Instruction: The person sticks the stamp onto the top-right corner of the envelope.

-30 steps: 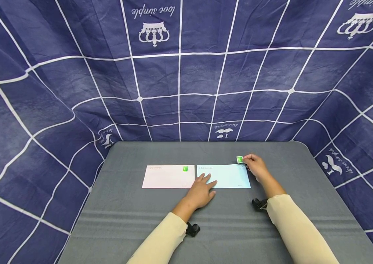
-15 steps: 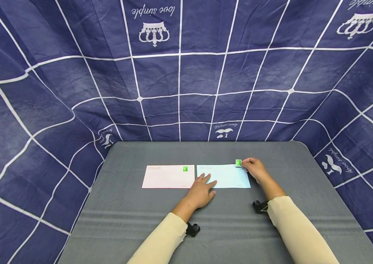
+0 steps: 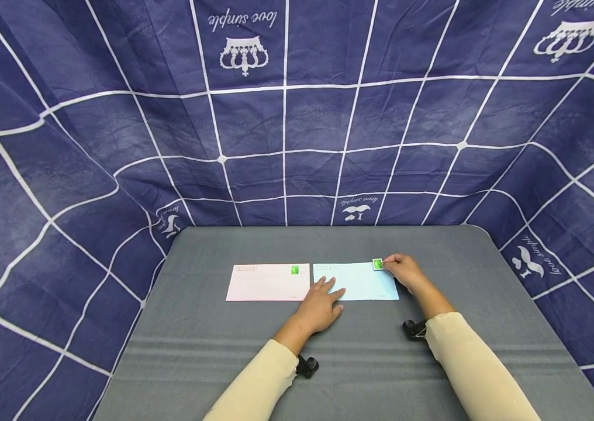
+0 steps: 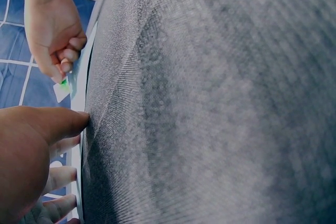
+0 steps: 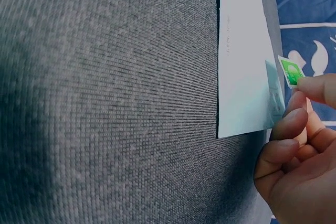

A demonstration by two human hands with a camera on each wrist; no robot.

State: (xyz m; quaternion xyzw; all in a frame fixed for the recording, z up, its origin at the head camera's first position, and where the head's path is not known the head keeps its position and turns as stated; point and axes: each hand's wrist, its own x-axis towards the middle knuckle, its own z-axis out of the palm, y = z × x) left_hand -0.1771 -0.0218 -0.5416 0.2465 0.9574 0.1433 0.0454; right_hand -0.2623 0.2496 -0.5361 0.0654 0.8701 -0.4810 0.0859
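Observation:
My right hand (image 3: pixel 405 272) pinches a small green postage stamp (image 3: pixel 377 264) with a white border between thumb and forefinger. The stamp is at the far right corner of a light blue envelope (image 3: pixel 360 283); in the right wrist view the stamp (image 5: pixel 292 72) stands tilted above the envelope's surface (image 5: pixel 244 77). My left hand (image 3: pixel 320 306) rests with spread fingers on the blue envelope's left side, its fingertips also near the neighbouring pink envelope (image 3: pixel 265 283). That pink envelope lies flat on the left and bears a similar green stamp (image 3: pixel 294 269) in its far right corner.
Both envelopes lie side by side on a grey cloth-covered table (image 3: pixel 360 362). A blue curtain (image 3: pixel 318 117) with white grid lines rises behind the table and along both sides. Black wrist cameras sit at both sleeve cuffs.
My right hand has brought the stamp from beyond the blue envelope's far edge toward me and slightly left, over the corner. The left hand has stayed in place.

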